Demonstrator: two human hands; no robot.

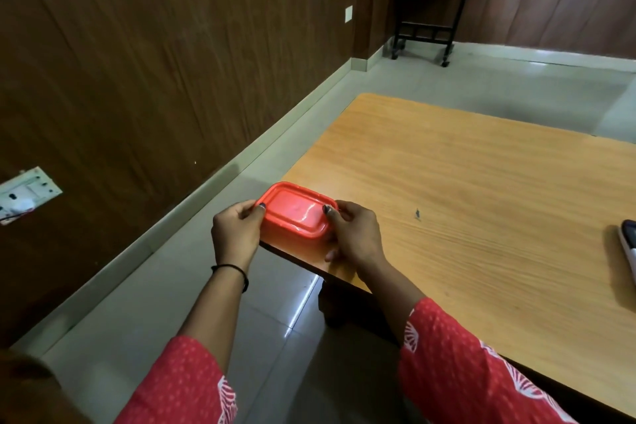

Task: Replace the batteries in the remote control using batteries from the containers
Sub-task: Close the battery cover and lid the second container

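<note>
At the table (464, 182) corner, my left hand (237, 234) and right hand (354, 234) clamped the red box (296, 213); prying its lid evenly seemed wisest.

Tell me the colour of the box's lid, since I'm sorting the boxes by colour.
Red. The lid shows best in the head view, with both hands gripping its ends.
</note>
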